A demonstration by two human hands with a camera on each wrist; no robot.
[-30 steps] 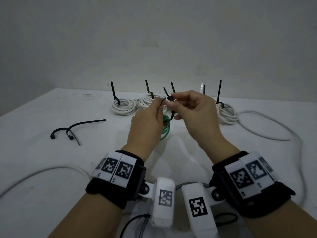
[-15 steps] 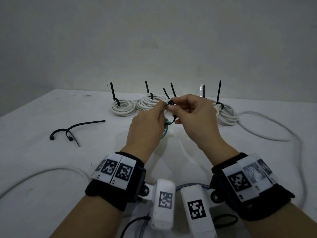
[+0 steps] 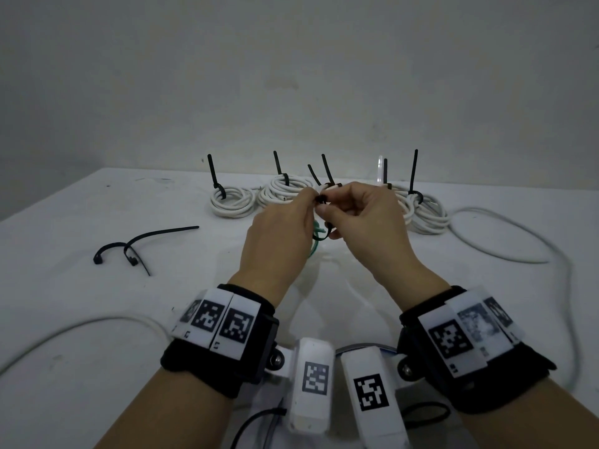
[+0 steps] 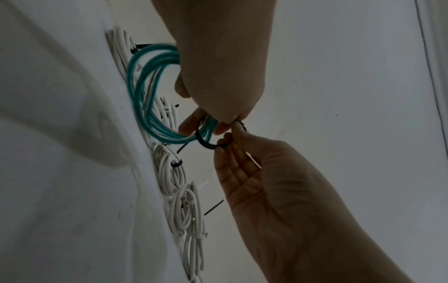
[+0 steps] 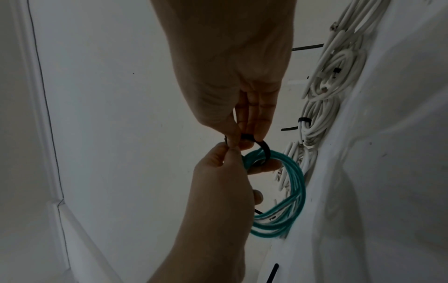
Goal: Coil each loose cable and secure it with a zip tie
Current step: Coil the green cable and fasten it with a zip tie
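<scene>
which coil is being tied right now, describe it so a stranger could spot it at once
On the white table, look in front of the row of white coils by the back wall. Both hands meet there: the left hand and right hand pinch a black zip tie looped around the teal coil, the only coloured coil and the only one held up.

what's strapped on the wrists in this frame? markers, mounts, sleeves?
Bare forearms, no sleeves. The left wrist's black fabric wristband carries white plates printed with black square fiducial markers, as does the right wrist's black fabric wristband. A screw joint on each band's inner side holds a white rounded camera housing with its own marker; the right one matches.
</scene>
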